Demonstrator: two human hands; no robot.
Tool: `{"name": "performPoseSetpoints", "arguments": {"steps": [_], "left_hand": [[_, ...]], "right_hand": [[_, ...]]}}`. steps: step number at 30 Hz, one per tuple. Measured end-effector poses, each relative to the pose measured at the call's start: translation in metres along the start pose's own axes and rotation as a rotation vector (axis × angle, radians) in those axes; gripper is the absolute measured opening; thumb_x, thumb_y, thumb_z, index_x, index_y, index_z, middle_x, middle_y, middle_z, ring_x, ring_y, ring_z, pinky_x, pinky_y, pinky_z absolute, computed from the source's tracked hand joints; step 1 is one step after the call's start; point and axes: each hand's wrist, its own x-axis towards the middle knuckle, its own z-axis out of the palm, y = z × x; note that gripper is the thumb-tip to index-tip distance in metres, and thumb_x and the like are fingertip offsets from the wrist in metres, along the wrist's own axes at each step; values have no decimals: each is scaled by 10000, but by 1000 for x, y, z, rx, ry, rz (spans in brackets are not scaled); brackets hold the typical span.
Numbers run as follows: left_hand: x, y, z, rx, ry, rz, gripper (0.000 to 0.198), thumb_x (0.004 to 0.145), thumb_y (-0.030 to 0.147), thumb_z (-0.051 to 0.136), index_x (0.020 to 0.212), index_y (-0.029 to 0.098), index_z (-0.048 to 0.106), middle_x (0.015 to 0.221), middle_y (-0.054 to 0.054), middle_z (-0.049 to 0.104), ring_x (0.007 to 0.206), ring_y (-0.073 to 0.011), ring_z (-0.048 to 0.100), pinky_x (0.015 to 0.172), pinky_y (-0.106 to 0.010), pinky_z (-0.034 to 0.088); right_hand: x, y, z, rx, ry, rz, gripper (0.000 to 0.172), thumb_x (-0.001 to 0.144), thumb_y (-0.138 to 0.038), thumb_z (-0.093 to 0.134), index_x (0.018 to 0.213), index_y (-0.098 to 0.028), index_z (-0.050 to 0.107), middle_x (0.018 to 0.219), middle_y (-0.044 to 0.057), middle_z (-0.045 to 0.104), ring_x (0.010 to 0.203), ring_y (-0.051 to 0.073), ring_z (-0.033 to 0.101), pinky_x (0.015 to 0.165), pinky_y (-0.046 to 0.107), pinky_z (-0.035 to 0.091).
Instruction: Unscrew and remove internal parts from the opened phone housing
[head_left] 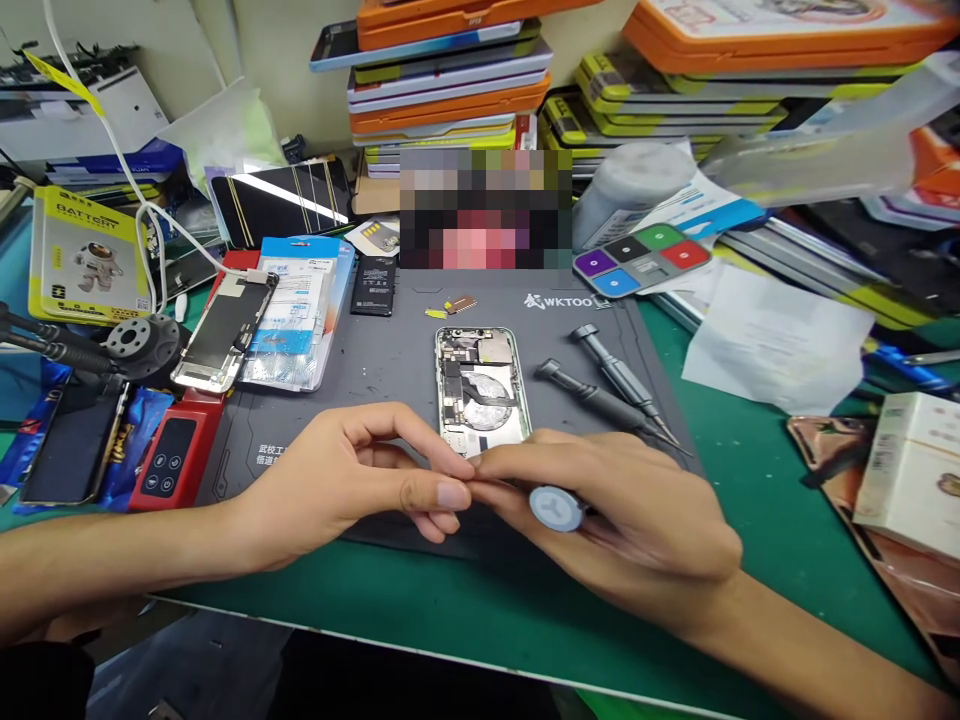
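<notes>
An opened smartphone (484, 395) lies on the dark grey mat (300, 470), its inner boards, ribbon cable and a round silvery coil showing. Just in front of its lower edge, the fingertips of both hands meet. My left hand (367, 485) is closed in a pinch, and whatever is between its finger and thumb is hidden. My right hand (630, 510) wraps around a screwdriver (556, 508) with a pale blue round cap marked with a Y. The rest of this screwdriver is hidden by the fingers. Two dark screwdrivers (600, 385) lie right of the phone.
Left of the mat's centre are a detached phone screen (225, 330), bagged parts (289, 340) and a red device (176, 450). A black battery (373, 287) and small copper-coloured piece (461, 304) lie behind the phone. Stacked cases (450, 90) line the back; a white box (911, 470) stands right.
</notes>
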Motion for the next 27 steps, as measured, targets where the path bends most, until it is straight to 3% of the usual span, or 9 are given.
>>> {"name": "performPoseSetpoints", "arguments": {"steps": [5, 13, 20, 23, 27], "left_hand": [[1, 0, -3, 48, 25, 17, 154, 844, 231, 858, 950, 166, 768, 854, -28, 777, 799, -128, 759, 765, -208, 622], [4, -1, -2, 49, 44, 26, 128, 835, 210, 863, 927, 163, 788, 838, -13, 780, 740, -80, 713, 741, -174, 588], [6, 0, -4, 64, 37, 15, 135, 790, 168, 886, 872, 163, 779, 861, 5, 769, 753, -70, 687, 732, -167, 564], [7, 1, -4, 65, 26, -2, 158, 790, 163, 883, 898, 158, 768, 840, 6, 760, 742, -71, 682, 729, -175, 563], [8, 0, -5, 101, 42, 14, 170, 822, 212, 867, 938, 151, 760, 811, -4, 750, 729, -89, 678, 728, -205, 570]], "right_hand": [[0, 0, 0, -13, 24, 32, 133, 945, -127, 691, 1013, -239, 664, 741, -24, 771, 541, 99, 676, 494, 234, 476], [-1, 0, -4, -143, -43, -12, 86, 983, -234, 663, 1040, -262, 720, 601, -44, 698, 475, 109, 648, 502, 232, 486], [-3, 0, -4, -170, -29, -35, 89, 971, -206, 679, 1028, -256, 726, 567, -47, 667, 441, 96, 605, 465, 240, 433], [-1, -1, -4, -146, -60, -15, 94, 972, -193, 668, 1017, -258, 718, 634, -34, 728, 477, 104, 650, 476, 240, 461], [1, -3, -2, -78, -6, 91, 110, 959, -165, 677, 1007, -265, 685, 809, -21, 805, 586, 116, 723, 531, 239, 521]]}}
